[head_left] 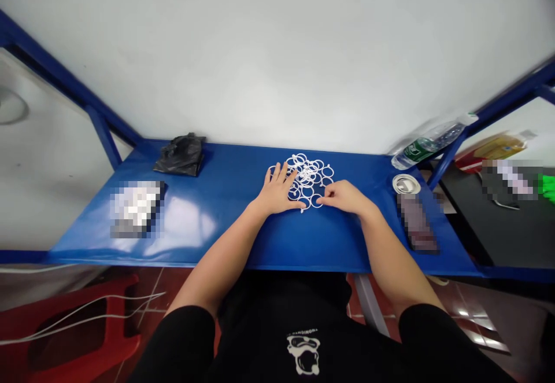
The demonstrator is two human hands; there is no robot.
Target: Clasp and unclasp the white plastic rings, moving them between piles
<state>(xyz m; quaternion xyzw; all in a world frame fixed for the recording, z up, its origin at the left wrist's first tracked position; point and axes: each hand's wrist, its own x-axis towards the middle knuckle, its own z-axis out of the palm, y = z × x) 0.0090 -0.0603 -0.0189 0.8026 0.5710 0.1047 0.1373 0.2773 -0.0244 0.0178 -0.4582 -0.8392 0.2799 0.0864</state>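
Several thin white rings (306, 191), each with a small knob, lie overlapping in a pile on the blue tabletop (229, 198). My left hand (278, 191) rests flat on the left side of this pile, fingers spread, covering some of the rings. At the pile's lower right, my right hand (346, 196) has its thumb and forefinger closed at the edge of one white ring (317, 201), which still lies among the others. The remaining fingers of that hand are curled in.
A crumpled black plastic bag (181, 155) lies at the back left, with a blurred-out object (137, 208) before it. On the right are a water bottle (427, 143), a coiled white cable (406, 184) and another blurred-out object (417, 224). Blue frame bars flank the table.
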